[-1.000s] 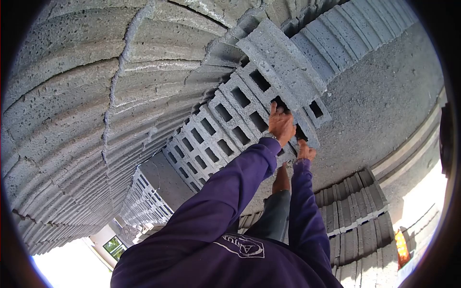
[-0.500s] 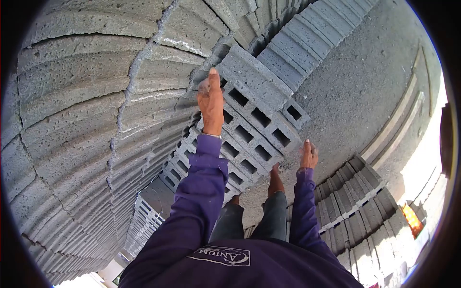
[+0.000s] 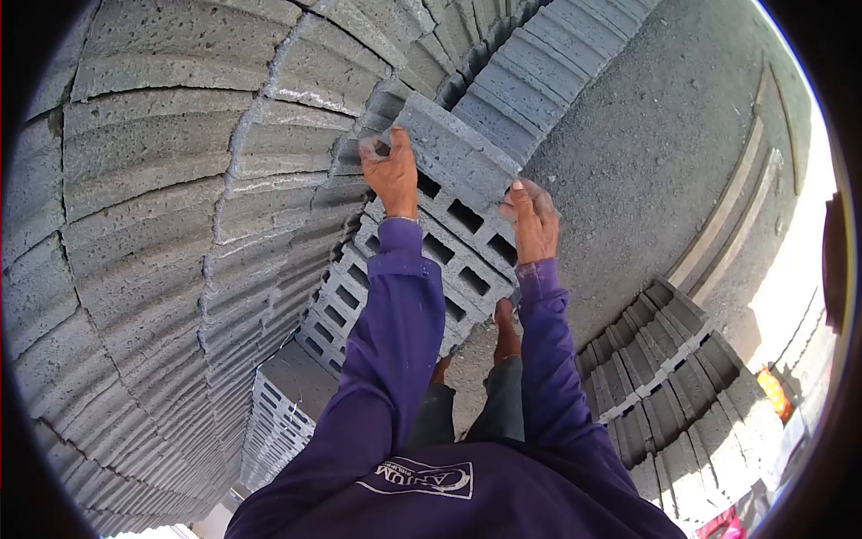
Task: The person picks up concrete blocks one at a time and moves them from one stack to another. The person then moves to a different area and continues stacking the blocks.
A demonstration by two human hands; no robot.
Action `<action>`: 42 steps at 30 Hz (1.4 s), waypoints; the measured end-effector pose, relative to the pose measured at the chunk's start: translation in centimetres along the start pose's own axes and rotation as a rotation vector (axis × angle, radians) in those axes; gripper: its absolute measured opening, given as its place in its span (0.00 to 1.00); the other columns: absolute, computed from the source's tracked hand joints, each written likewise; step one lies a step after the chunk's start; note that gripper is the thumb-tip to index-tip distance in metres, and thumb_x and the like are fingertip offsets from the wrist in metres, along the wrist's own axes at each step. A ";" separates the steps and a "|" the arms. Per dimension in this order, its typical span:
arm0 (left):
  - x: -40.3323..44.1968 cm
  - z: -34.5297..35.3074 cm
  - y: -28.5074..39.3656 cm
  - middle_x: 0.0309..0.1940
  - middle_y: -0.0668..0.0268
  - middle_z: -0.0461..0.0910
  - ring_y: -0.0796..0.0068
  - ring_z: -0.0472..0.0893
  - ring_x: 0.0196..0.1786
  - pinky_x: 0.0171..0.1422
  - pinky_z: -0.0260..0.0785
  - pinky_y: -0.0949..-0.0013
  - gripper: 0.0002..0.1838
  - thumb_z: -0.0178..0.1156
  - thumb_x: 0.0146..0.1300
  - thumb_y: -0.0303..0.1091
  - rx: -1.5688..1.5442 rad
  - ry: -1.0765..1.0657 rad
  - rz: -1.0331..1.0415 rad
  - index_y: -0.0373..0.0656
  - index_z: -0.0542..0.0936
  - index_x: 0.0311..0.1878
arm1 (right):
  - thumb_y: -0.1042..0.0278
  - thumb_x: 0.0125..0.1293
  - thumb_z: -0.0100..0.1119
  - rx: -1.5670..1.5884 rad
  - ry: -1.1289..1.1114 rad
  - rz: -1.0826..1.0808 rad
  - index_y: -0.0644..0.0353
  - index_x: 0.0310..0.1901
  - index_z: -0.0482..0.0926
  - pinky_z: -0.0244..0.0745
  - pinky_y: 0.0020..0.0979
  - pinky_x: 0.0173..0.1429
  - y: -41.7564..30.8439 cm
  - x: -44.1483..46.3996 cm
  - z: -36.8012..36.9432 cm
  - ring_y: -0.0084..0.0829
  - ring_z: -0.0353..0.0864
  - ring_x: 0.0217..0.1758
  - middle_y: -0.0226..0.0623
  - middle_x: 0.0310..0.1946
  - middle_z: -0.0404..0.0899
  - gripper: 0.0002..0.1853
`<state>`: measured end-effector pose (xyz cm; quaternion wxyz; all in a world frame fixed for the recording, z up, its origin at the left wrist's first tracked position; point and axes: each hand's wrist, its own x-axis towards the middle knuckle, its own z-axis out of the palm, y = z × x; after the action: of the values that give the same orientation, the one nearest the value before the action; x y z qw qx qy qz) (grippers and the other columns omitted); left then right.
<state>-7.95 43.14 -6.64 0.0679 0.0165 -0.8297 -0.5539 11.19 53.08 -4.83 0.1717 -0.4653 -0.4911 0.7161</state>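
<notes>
A grey concrete hollow block (image 3: 460, 144) lies on top of a stack of similar blocks (image 3: 453, 260), whose cavities face me. My left hand (image 3: 392, 175) is beside the block's left end. Its thumb is up and its fingers are loosely curled, with a gap between them. At the block's right end, my right hand (image 3: 536, 225) has its thumb by the near corner. The right fingers curl loosely outward and are slightly blurred; whether the thumb touches the block I cannot tell. Neither hand shows anything held.
A tall wall of stacked blocks (image 3: 162, 180) rises close on my left. Another row of blocks (image 3: 557, 67) runs away ahead. Gritty ground (image 3: 646, 153) lies to the right, with wooden planks (image 3: 732, 207). More blocks (image 3: 646, 350) stand at lower right. My feet are beside the near stack.
My right hand has moved up and left to the block's right end. My left hand stays by the left end, its finger gap now more visible. The view has shifted slightly.
</notes>
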 end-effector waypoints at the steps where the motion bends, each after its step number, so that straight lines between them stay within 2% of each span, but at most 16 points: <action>1: -0.9 -0.1 0.9 0.34 0.59 0.72 0.67 0.70 0.36 0.45 0.66 0.63 0.19 0.62 0.59 0.41 -0.002 -0.003 0.015 0.32 0.71 0.39 | 0.44 0.67 0.57 0.032 0.025 0.023 0.69 0.57 0.72 0.73 0.33 0.48 -0.2 -0.1 0.1 0.35 0.77 0.51 0.48 0.49 0.76 0.32; 3: -4.3 -1.0 3.1 0.33 0.61 0.71 0.70 0.69 0.37 0.45 0.65 0.65 0.17 0.63 0.59 0.38 0.002 -0.095 -0.081 0.34 0.71 0.39 | 0.38 0.65 0.54 -0.039 0.121 0.081 0.70 0.58 0.71 0.73 0.33 0.46 1.3 0.0 -1.5 0.34 0.78 0.47 0.46 0.47 0.77 0.37; 4: -6.0 -1.2 4.1 0.33 0.61 0.71 0.70 0.70 0.38 0.46 0.65 0.65 0.16 0.63 0.60 0.38 0.030 -0.113 -0.030 0.34 0.71 0.40 | 0.31 0.62 0.51 -0.120 0.211 0.129 0.70 0.59 0.71 0.72 0.32 0.43 1.7 0.6 -2.6 0.33 0.79 0.42 0.44 0.44 0.78 0.43; 8: -14.3 -3.0 6.0 0.35 0.63 0.75 0.75 0.73 0.36 0.43 0.68 0.69 0.14 0.62 0.63 0.37 0.079 -0.162 0.125 0.37 0.74 0.42 | 0.26 0.59 0.52 -0.011 0.404 0.328 0.66 0.61 0.69 0.72 0.35 0.45 1.6 -0.5 -7.1 0.35 0.77 0.44 0.46 0.49 0.75 0.46; 11: -16.9 -4.3 5.7 0.41 0.59 0.77 0.72 0.75 0.38 0.45 0.69 0.68 0.12 0.60 0.64 0.35 0.009 -0.433 0.236 0.36 0.76 0.44 | 0.27 0.60 0.50 0.051 0.496 0.372 0.67 0.66 0.64 0.67 0.37 0.55 5.5 0.0 -12.9 0.42 0.73 0.55 0.47 0.59 0.70 0.48; 13: -16.0 -5.7 3.4 0.49 0.55 0.76 0.68 0.76 0.45 0.48 0.69 0.68 0.11 0.59 0.65 0.34 -0.094 -0.739 0.010 0.36 0.77 0.44 | 0.27 0.60 0.51 0.234 0.543 0.499 0.67 0.67 0.63 0.64 0.41 0.60 8.5 0.2 -16.0 0.44 0.73 0.56 0.46 0.63 0.67 0.49; 15: -13.3 -3.5 1.5 0.50 0.53 0.76 0.60 0.77 0.49 0.53 0.69 0.63 0.14 0.60 0.63 0.37 0.097 -0.740 0.068 0.35 0.78 0.45 | 0.28 0.59 0.54 0.249 0.601 0.385 0.67 0.65 0.65 0.63 0.40 0.64 10.6 0.8 -16.8 0.44 0.73 0.57 0.46 0.62 0.69 0.48; 17: -11.9 -1.0 0.0 0.48 0.53 0.77 0.54 0.76 0.51 0.57 0.68 0.58 0.19 0.63 0.60 0.42 0.382 -0.778 0.489 0.34 0.79 0.46 | 0.30 0.59 0.55 0.350 0.510 0.336 0.67 0.62 0.68 0.63 0.37 0.65 12.4 1.0 -18.6 0.42 0.73 0.58 0.45 0.59 0.72 0.45; 20: -12.2 1.3 0.1 0.51 0.51 0.76 0.51 0.75 0.53 0.59 0.67 0.54 0.27 0.64 0.57 0.48 0.566 -1.024 0.566 0.32 0.77 0.49 | 0.32 0.61 0.55 0.408 0.486 0.427 0.66 0.61 0.69 0.66 0.35 0.62 14.0 1.4 -20.4 0.40 0.74 0.56 0.43 0.56 0.75 0.42; 23: -11.1 2.5 -0.4 0.54 0.48 0.74 0.52 0.71 0.60 0.63 0.64 0.55 0.31 0.66 0.54 0.51 0.487 -1.022 0.291 0.31 0.77 0.50 | 0.33 0.61 0.54 0.447 0.423 0.458 0.65 0.61 0.69 0.67 0.36 0.60 15.3 1.2 -21.8 0.40 0.74 0.55 0.41 0.55 0.76 0.41; 27: -9.3 4.1 -3.9 0.52 0.46 0.76 0.49 0.73 0.58 0.65 0.61 0.54 0.33 0.66 0.51 0.53 0.656 -0.893 0.415 0.30 0.77 0.50 | 0.36 0.61 0.56 0.449 0.500 0.481 0.65 0.53 0.74 0.71 0.35 0.54 15.1 1.5 -21.3 0.38 0.78 0.47 0.41 0.47 0.79 0.35; 30: -8.5 6.4 -5.0 0.49 0.46 0.78 0.51 0.75 0.57 0.73 0.52 0.54 0.33 0.66 0.48 0.53 0.831 -1.011 0.484 0.32 0.78 0.48 | 0.38 0.60 0.57 0.510 0.474 0.476 0.64 0.47 0.78 0.73 0.35 0.50 16.7 2.0 -22.4 0.37 0.80 0.41 0.41 0.41 0.81 0.31; 32: -8.3 7.3 -4.8 0.44 0.47 0.81 0.52 0.77 0.54 0.75 0.49 0.55 0.31 0.65 0.48 0.53 0.877 -1.212 0.269 0.33 0.80 0.45 | 0.38 0.61 0.57 0.550 0.447 0.483 0.65 0.46 0.78 0.73 0.35 0.49 17.8 1.7 -23.5 0.37 0.80 0.41 0.41 0.41 0.82 0.31; 36: -9.9 7.7 -6.1 0.35 0.47 0.83 0.53 0.79 0.50 0.75 0.49 0.53 0.25 0.66 0.46 0.51 0.778 -1.066 0.297 0.34 0.82 0.35 | 0.39 0.61 0.56 0.554 0.417 0.444 0.65 0.43 0.78 0.74 0.35 0.45 21.0 2.2 -26.1 0.37 0.80 0.37 0.42 0.37 0.82 0.30; 39: -9.6 7.9 -5.4 0.41 0.46 0.82 0.53 0.79 0.52 0.75 0.47 0.53 0.32 0.65 0.47 0.51 0.893 -1.189 0.194 0.30 0.80 0.47 | 0.41 0.62 0.55 0.616 0.395 0.423 0.65 0.41 0.79 0.75 0.36 0.42 23.0 3.5 -26.6 0.38 0.80 0.34 0.43 0.35 0.82 0.28; 42: -9.4 7.4 -5.3 0.39 0.44 0.82 0.53 0.79 0.52 0.75 0.46 0.51 0.28 0.66 0.48 0.50 0.897 -1.120 0.237 0.31 0.81 0.42 | 0.43 0.62 0.55 0.698 0.329 0.440 0.65 0.39 0.79 0.75 0.36 0.40 27.0 6.2 -27.6 0.38 0.80 0.33 0.44 0.34 0.82 0.26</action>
<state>0.11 48.81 -15.21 -0.3208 -0.3335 -0.8834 -0.0747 36.81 60.04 -33.59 0.2380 -0.5807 -0.0755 0.7749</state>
